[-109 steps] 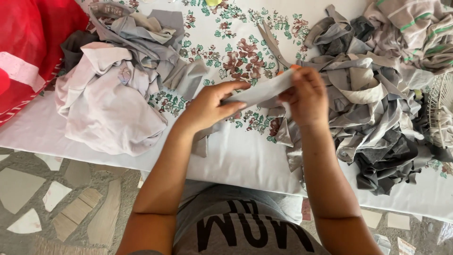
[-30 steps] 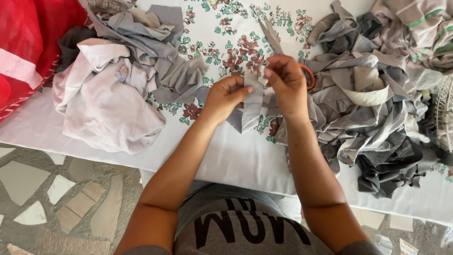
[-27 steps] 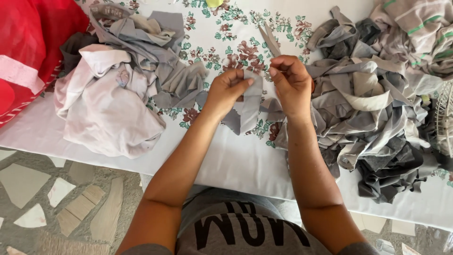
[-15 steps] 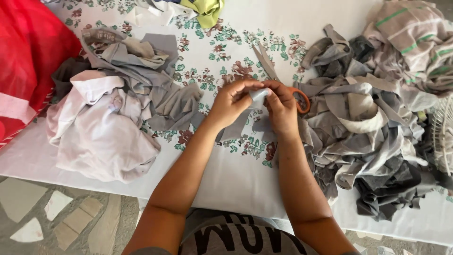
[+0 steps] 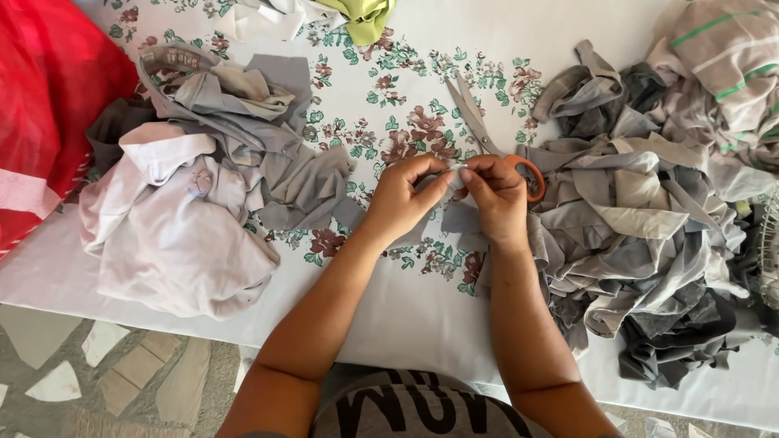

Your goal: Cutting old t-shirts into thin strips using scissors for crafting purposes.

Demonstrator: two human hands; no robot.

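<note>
Both hands pinching a narrow grey fabric strip [image 5: 458, 217].
Left hand [image 5: 403, 197] and right hand [image 5: 497, 195] fingers gripping its top end together; orange-handled scissors [image 5: 487, 134] lying just behind.

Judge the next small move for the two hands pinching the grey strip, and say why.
Probably draw the hands apart to pull the strip taut. The left hand and right hand pinch the grey fabric strip fingertip to fingertip above the floral tablecloth, the rest hanging slack; the scissors lie untouched behind.
</note>
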